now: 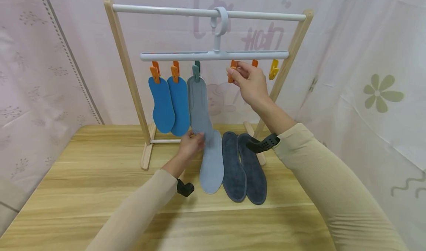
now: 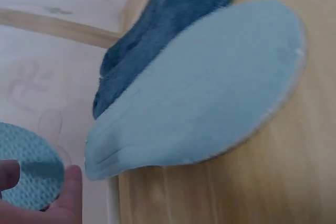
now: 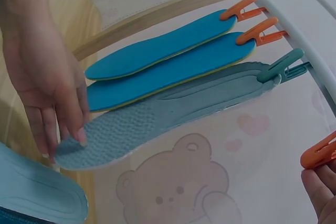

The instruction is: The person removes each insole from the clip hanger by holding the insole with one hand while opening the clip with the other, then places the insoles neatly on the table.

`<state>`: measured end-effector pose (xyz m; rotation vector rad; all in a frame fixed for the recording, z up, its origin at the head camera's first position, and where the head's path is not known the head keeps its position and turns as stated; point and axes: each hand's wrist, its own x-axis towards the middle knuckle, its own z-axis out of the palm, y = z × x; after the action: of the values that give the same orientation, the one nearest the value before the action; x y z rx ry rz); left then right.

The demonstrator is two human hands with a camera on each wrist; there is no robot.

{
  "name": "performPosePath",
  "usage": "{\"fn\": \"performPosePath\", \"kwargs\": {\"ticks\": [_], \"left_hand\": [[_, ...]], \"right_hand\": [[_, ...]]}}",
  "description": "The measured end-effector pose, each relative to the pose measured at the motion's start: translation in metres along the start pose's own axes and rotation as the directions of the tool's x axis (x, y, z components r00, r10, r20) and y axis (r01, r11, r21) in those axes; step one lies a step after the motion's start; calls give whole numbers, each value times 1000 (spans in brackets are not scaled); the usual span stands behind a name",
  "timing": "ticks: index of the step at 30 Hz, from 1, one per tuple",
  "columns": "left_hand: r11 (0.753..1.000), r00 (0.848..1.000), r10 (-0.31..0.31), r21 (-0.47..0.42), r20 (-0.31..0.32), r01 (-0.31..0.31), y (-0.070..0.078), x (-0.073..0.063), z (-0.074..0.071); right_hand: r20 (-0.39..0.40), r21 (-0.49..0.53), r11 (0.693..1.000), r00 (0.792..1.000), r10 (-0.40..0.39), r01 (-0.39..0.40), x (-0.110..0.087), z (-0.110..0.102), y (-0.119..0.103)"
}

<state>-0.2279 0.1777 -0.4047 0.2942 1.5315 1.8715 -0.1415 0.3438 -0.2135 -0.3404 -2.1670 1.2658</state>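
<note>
Left hand: fingers are pinching the lower end of the hanging grey insole, thumb lying on its bumpy face. This insole is hanging by its upper end from a green clip on the white hanger. Right hand: fingers are gripping an orange clip under the hanger; the right wrist view is showing only part of this clip, so whether its jaws are parted cannot be told. Two blue insoles are hanging side by side to the left of the grey one. The hanger is hooking over the top bar of the wooden rack. A second grey insole is lying on the table, next to two dark insoles.
</note>
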Motion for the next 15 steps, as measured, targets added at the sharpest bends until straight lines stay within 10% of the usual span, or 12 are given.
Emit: {"fn": "performPosePath", "kwargs": {"ticks": [15], "left_hand": [[985,981,164,62,-105,-159,-24,-9,-1]], "right_hand": [[-32,37,999,999,0,2,-2,-4,1]]}}
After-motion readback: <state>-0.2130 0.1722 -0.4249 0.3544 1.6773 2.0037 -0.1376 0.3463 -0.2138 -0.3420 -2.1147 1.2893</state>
